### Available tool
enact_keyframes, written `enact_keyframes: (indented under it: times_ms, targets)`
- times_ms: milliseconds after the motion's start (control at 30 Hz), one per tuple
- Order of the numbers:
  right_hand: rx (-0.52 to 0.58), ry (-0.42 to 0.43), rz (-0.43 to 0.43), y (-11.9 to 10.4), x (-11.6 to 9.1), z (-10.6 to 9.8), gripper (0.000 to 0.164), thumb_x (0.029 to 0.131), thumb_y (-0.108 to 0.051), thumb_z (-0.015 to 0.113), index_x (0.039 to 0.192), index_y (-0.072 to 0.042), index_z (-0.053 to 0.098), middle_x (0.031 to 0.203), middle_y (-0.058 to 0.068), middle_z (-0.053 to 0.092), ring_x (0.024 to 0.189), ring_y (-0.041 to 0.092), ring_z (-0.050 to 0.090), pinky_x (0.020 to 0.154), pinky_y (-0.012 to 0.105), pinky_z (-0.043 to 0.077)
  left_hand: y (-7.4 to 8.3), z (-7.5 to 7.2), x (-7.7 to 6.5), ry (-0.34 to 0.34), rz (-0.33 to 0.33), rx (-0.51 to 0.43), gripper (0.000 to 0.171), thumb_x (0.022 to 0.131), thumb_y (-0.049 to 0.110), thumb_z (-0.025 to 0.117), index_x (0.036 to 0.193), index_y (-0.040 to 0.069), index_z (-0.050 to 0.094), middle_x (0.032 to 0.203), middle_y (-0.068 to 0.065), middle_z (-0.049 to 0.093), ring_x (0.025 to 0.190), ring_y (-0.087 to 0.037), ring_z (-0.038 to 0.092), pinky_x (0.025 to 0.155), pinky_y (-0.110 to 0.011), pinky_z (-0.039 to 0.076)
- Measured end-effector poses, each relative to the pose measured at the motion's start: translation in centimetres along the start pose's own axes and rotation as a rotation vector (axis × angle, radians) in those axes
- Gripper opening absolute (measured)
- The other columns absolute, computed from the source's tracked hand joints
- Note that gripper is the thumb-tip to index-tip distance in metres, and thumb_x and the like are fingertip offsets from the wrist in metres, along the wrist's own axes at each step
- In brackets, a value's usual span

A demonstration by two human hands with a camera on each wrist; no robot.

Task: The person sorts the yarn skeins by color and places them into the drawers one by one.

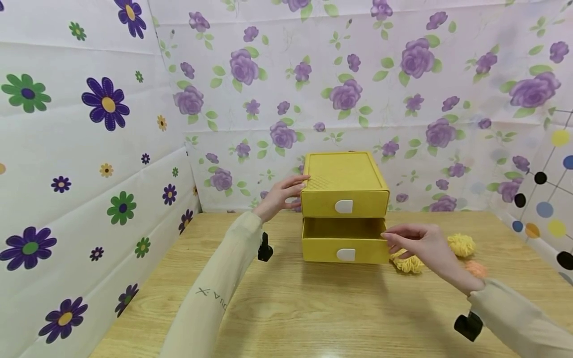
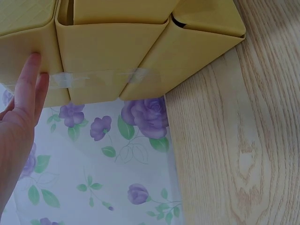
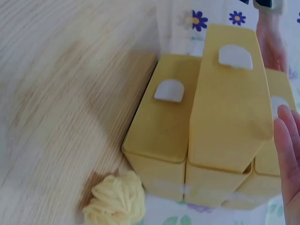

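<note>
A yellow drawer cabinet (image 1: 343,171) with white handles stands against the back wall. Its middle drawer (image 1: 324,251) is pulled out towards me, and the part of its inside I can see holds nothing. My left hand (image 1: 283,197) rests its fingertips on the cabinet's left side near the top; the left wrist view shows those fingers (image 2: 29,86) extended. At the pulled-out drawer's right front corner is my right hand (image 1: 418,243), its fingers fairly straight beside the drawer in the right wrist view. Whether they touch it is unclear. A yellow yarn ball (image 1: 408,262) lies just below that hand.
Another yellow yarn ball (image 1: 461,245) and a peach yarn ball (image 1: 476,269) lie farther right on the wooden table (image 1: 286,308). Flower-patterned sheets (image 1: 250,109) line the back and left, and a dotted sheet (image 1: 543,189) hangs at the right.
</note>
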State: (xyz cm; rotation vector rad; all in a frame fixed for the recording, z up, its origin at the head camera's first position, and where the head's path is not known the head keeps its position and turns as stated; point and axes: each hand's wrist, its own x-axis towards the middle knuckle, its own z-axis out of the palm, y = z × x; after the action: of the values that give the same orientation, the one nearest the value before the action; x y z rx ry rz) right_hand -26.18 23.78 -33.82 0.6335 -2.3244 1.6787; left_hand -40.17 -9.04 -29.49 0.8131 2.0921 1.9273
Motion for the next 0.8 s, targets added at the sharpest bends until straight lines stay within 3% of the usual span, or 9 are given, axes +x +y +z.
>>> enact_keyframes:
  times_ms: [333, 533, 667, 800]
  targets:
    - [-0.074, 0.138, -0.064, 2.7, 0.2, -3.1, 0.026, 0.088, -0.008, 0.06, 0.107, 0.009, 0.062, 0.092, 0.015, 0.065, 0.078, 0.022, 0.064, 0.061, 0.035, 0.051, -0.1, 0.0, 0.1, 0.005, -0.008, -0.011, 0.036, 0.096, 0.021, 0.048, 0.132, 0.017, 0.049, 0.129, -0.002, 0.042, 0.109, -0.022, 0.047, 0.083, -0.039, 0.044]
    - [-0.154, 0.225, 0.01, 5.0, 0.0, -4.8, 0.03, 0.087, -0.018, 0.063, 0.109, 0.002, 0.063, 0.094, 0.009, 0.066, 0.081, 0.012, 0.063, 0.062, 0.028, 0.051, -0.1, 0.0, 0.1, 0.001, -0.004, -0.002, 0.037, 0.096, 0.022, 0.049, 0.133, 0.018, 0.048, 0.13, -0.002, 0.041, 0.11, -0.021, 0.046, 0.083, -0.039, 0.044]
    - [-0.274, 0.218, 0.047, 5.9, -0.3, -5.7, 0.036, 0.087, -0.025, 0.063, 0.114, -0.002, 0.062, 0.101, 0.009, 0.064, 0.086, 0.005, 0.059, 0.066, 0.019, 0.047, -0.1, 0.0, 0.1, 0.004, -0.006, -0.002, 0.037, 0.096, 0.022, 0.048, 0.133, 0.018, 0.048, 0.13, -0.003, 0.041, 0.11, -0.021, 0.045, 0.084, -0.039, 0.044]
    - [-0.367, 0.18, 0.03, 6.9, -0.4, -6.4, 0.038, 0.086, -0.026, 0.063, 0.117, -0.004, 0.061, 0.107, 0.012, 0.062, 0.09, 0.003, 0.056, 0.068, 0.015, 0.045, -0.2, -0.1, 0.2, 0.009, -0.011, -0.01, 0.037, 0.096, 0.022, 0.048, 0.132, 0.017, 0.048, 0.13, -0.003, 0.042, 0.11, -0.022, 0.046, 0.084, -0.04, 0.043]
